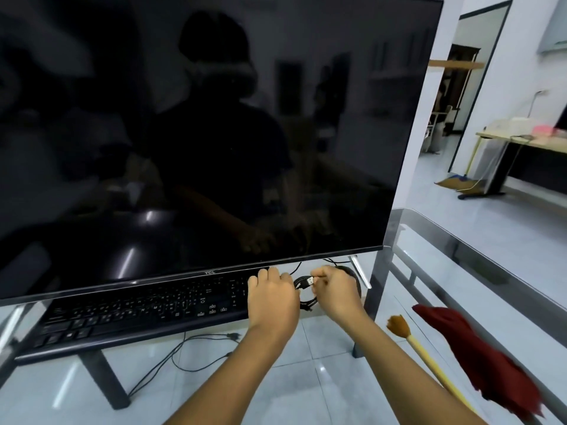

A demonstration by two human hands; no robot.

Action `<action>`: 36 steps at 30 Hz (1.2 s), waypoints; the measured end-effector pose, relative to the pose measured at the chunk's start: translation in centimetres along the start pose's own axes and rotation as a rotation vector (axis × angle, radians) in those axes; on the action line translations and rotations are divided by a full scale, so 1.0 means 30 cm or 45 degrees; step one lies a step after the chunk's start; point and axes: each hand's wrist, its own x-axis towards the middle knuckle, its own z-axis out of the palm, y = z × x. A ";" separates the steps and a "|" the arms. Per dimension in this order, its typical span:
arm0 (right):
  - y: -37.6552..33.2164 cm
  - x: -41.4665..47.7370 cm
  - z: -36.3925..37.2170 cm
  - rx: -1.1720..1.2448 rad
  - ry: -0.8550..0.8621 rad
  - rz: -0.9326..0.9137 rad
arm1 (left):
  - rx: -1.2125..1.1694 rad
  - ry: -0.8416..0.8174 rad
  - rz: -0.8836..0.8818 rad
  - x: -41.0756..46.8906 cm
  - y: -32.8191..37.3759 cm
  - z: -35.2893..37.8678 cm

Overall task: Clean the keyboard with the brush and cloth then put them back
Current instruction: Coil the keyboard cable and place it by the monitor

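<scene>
Head view, glass table [460, 240]. Large dark screen [199, 133] fills 9 to 1 o'clock; its lower bezel overhangs the far edge of the keyboard [147, 314].

Keyboard: black, lies flat on the glass from 9 o'clock toward centre, tilted so its left end sits nearer the viewer. Right end is under the left hand [273, 302].

Left hand: knuckles up, fingers curled down over the keyboard's right end and the coiled black cable [302, 294] just beside it. Whether this grip is closed on the cable or only resting on it cannot be told; the fingertips are hidden.

Right hand [334, 291]: at about 3 o'clock of the left hand, nearly touching it. Grip closed: thumb and fingers pinch the cable's plug [310, 281], metal end pointing toward the left hand.

Brush [426, 354]: at 4 o'clock, lying on the glass, untouched. Tan bristles point to 11 o'clock, pale yellow handle runs to 5 o'clock and passes behind the right forearm.

Cloth [478, 357]: dark red, crumpled, lying just beside the brush on its 3 o'clock side, near the table's right edge. Apart from both hands.

More cable lies on the tiled floor [306, 394], seen through the glass
</scene>
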 end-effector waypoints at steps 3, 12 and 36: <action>0.034 0.004 0.027 -0.681 0.036 -0.399 | -0.048 0.008 0.105 0.002 -0.007 -0.010; 0.081 -0.033 0.030 -0.850 0.043 -0.566 | -0.010 -0.149 0.462 -0.057 -0.068 -0.002; 0.023 -0.125 -0.084 -0.847 -0.128 -0.496 | -0.082 -0.312 0.287 -0.042 0.033 -0.069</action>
